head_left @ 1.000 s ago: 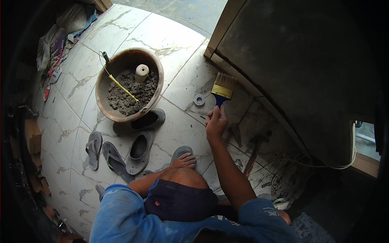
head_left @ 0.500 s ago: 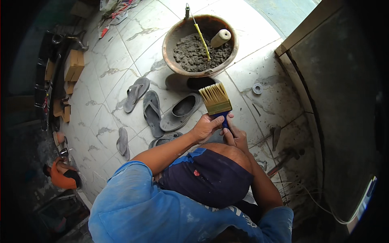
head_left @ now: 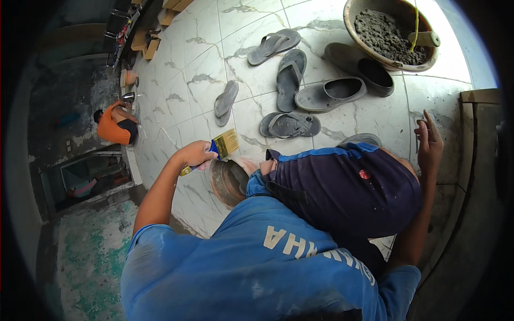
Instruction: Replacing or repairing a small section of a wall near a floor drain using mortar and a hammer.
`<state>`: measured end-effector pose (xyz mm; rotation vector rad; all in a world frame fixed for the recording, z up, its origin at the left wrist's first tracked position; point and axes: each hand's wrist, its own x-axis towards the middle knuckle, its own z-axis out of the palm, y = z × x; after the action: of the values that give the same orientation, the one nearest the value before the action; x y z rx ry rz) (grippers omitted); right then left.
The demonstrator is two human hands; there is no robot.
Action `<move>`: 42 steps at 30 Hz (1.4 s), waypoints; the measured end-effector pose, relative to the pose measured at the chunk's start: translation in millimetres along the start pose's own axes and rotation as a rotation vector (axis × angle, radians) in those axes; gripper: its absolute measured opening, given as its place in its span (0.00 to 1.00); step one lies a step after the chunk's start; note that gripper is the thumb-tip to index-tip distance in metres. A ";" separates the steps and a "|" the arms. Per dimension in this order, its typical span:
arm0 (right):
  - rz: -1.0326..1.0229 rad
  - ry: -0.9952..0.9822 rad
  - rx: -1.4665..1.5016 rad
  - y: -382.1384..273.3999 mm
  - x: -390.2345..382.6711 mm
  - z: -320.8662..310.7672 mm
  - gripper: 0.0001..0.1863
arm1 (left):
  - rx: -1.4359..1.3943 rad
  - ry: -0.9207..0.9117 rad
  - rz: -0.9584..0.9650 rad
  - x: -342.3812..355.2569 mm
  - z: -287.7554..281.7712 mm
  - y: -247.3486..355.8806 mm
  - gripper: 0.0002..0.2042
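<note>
A wide paintbrush [head_left: 226,143] with pale bristles and a blue handle is gripped in my left hand [head_left: 197,154], out to my left. Its bristles point up and to the right. Just below the bristles, a stained reddish-brown bucket [head_left: 220,187] stands beside my leg, partly covered by my clothing. At the right, my right hand [head_left: 430,142] is raised past my knee, fingers stretched out and holding nothing.
Grey sandals [head_left: 290,125] and slip-on shoes [head_left: 332,95] lie on the marbled tile floor. A tub [head_left: 349,24] of wet mortar sits at the upper right. A wooden-framed panel [head_left: 482,96] borders the right. Another person in orange [head_left: 113,124] crouches far left.
My left hand has carried the paintbrush down and left, beside the bucket. My right hand has let go of the brush and moved right. The view has swung to the left.
</note>
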<state>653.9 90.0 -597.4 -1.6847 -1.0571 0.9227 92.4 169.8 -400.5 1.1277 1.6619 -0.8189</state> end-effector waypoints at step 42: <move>0.838 2.116 0.754 25.1 -597.1 15.2 0.17 | 1.696 -0.877 1.641 -160.7 568.7 394.5 0.14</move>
<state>436.2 -465.1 -554.1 -1.3042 1.2816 -0.3514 669.3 -241.8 -451.8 2.0112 -1.1964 -1.0705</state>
